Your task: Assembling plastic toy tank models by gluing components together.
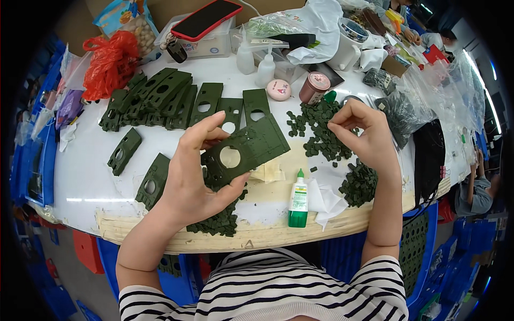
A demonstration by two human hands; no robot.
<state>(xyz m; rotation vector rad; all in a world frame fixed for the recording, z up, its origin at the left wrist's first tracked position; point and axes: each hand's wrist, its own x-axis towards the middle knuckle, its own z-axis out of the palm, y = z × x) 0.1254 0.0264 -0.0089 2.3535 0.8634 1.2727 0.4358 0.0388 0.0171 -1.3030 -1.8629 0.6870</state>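
My left hand (187, 176) grips a dark green plastic hull-shaped plate (263, 143) by its edges, tilted above the table, with a round hole through it. My right hand (369, 134) is raised beside it, thumb and fingertips pinched together; whatever they hold, if anything, is too small to make out. Under and left of that hand spreads a heap of small green pieces (321, 136). A second heap (360, 184) lies nearer me, and a third (220, 222) sits below my left hand. Between my arms stands a white glue bottle (298, 202) with green base and tip.
Similar green plates (155, 99) are stacked at the back left, with single ones (125, 151) in front. Behind stand white squeeze bottles (265, 70), a pink tin (315, 88) and a red-cased phone (206, 20) on a clear box. Crumpled tissue (326, 202) lies beside the glue.
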